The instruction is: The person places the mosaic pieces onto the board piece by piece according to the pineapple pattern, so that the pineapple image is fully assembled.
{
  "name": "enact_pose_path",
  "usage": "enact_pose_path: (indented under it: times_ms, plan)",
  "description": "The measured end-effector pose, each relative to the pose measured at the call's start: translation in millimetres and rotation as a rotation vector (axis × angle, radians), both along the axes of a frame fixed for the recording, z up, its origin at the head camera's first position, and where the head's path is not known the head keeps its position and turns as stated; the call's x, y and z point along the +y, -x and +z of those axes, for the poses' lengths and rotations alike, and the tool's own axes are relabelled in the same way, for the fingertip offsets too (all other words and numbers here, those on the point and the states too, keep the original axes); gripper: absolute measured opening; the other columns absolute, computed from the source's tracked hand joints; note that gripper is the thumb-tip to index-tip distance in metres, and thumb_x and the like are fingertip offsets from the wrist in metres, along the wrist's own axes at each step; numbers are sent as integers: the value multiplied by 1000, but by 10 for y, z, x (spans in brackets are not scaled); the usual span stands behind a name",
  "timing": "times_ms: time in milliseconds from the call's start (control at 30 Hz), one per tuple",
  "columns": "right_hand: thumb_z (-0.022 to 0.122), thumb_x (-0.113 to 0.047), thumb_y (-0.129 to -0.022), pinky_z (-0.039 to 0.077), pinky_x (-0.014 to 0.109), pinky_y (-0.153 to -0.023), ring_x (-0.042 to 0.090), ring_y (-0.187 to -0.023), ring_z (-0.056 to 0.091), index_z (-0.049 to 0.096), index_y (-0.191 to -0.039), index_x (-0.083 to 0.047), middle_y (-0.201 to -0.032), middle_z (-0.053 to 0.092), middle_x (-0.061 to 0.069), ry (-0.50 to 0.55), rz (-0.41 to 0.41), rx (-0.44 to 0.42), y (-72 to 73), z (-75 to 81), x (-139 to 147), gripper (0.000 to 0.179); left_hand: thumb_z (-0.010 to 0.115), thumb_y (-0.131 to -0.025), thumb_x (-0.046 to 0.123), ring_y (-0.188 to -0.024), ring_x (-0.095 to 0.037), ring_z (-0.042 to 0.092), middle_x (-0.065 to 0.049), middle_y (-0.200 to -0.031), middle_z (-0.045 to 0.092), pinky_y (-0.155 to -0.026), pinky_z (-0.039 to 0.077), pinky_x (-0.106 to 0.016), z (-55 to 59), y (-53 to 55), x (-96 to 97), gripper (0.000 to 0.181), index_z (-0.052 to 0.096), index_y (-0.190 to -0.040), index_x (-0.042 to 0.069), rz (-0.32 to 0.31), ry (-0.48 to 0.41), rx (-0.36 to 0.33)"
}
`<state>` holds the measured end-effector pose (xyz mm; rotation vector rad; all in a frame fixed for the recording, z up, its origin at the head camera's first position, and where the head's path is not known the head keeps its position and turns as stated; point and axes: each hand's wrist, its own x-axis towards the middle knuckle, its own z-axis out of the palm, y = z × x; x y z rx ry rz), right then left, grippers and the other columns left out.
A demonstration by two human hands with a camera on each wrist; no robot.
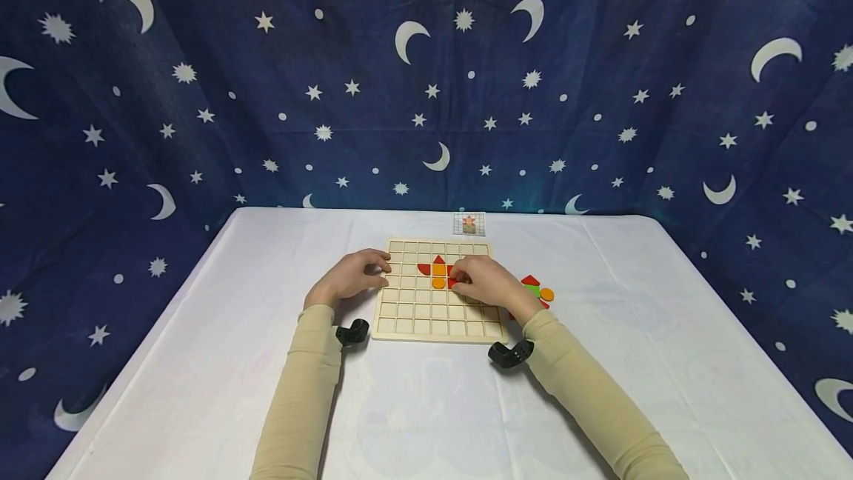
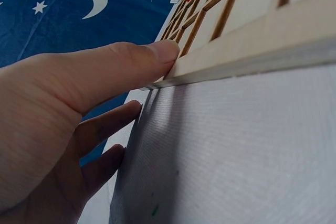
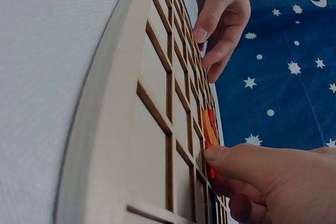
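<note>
A wooden grid board lies on the table. My left hand is at its left edge; in the left wrist view the thumb touches the rim, and the other visible fingers are loosely bent. My right hand is over the board, thumb and fingers pinching a red piece at a cell, mostly covered by the fingertips. Left of it sit an orange square, an orange circle, a red triangle and a red quarter-round piece.
Right of the board lie loose pieces, among them a red one, a green one and an orange circle. Behind the board is a small pattern card. A dark star-and-moon cloth hangs beyond the white table.
</note>
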<state>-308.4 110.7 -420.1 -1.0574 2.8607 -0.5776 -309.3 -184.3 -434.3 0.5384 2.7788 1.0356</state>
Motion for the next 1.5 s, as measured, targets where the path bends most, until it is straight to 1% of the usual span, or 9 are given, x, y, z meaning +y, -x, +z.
enact_pose_path:
  times_ms: [267, 400, 533, 633, 933, 1067, 1233, 1367, 1500]
  plan:
    - [71, -17, -89, 54, 33, -81, 16, -85, 61, 71, -106, -5, -94, 68, 1, -7, -1, 1, -29, 34, 32, 21, 75, -84, 14, -137, -31, 40, -10, -140, 54, -115, 30, -45, -5, 2, 3, 24, 71, -106, 8, 1, -1, 1]
    - [70, -19, -90, 54, 34, -79, 16, -84, 61, 71, -110, -5, -98, 68, 3, 20, -28, -21, -30, 90, 118, 24, 75, -84, 14, -137, -31, 40, -10, -140, 54, -115, 30, -45, 1, -1, 1, 24, 71, -107, 8, 0, -5, 1]
    - [67, -20, -92, 53, 33, -74, 17, -81, 58, 70, -113, -4, -99, 68, 4, 60, -115, -77, -5, 156, 309, 26, 75, -85, 15, -137, -31, 40, -10, -140, 54, -115, 31, -46, 13, -13, -1, 24, 71, -107, 8, 3, -1, -3]
    - [66, -20, -92, 53, 36, -75, 20, -83, 58, 69, -114, -3, -101, 68, 7, 67, -188, -111, 24, 201, 505, 28, 75, -85, 15, -137, -31, 40, -10, -141, 54, -115, 31, -45, 18, -22, 0, 24, 71, -108, 8, 9, 1, -7]
    - [64, -18, -92, 52, 47, -88, 28, -92, 59, 66, -117, 1, -106, 67, 16, -8, -374, -204, 71, 311, 980, 32, 75, -85, 14, -137, -31, 41, -10, -140, 54, -115, 31, -46, 7, -20, 1, 24, 71, -108, 8, 4, -9, -8]
    - [64, -19, -92, 53, 41, -79, 23, -81, 57, 67, -110, 1, -94, 67, 11, -76, -397, -254, 65, 311, 1068, 27, 75, -85, 14, -137, -31, 40, -10, -140, 54, -115, 31, -46, 10, -22, -1, 24, 71, -108, 8, 5, -10, -9]
    - [66, -28, -91, 43, 30, -61, 19, -67, 52, 64, -94, -1, -75, 60, 6, -148, -453, -311, 38, 262, 1072, 26, 75, -85, 14, -137, -31, 40, -10, -140, 54, -115, 30, -46, 3, -15, 0, 24, 71, -108, 8, 6, -8, -10]
    - [67, -33, -90, 41, 28, -58, 21, -68, 51, 59, -91, -1, -74, 55, 7, -200, -518, -329, 36, 223, 1025, 33, 75, -84, 14, -137, -31, 40, -9, -140, 54, -115, 30, -45, -5, -9, 4, 24, 71, -107, 8, 10, -9, -9]
    - [66, -30, -91, 43, 28, -57, 21, -67, 52, 58, -94, 0, -74, 55, 9, -207, -583, -336, 50, 191, 951, 30, 75, -84, 14, -137, -31, 40, -9, -140, 54, -115, 30, -45, -4, -10, 4, 24, 71, -107, 8, 11, -11, -7]
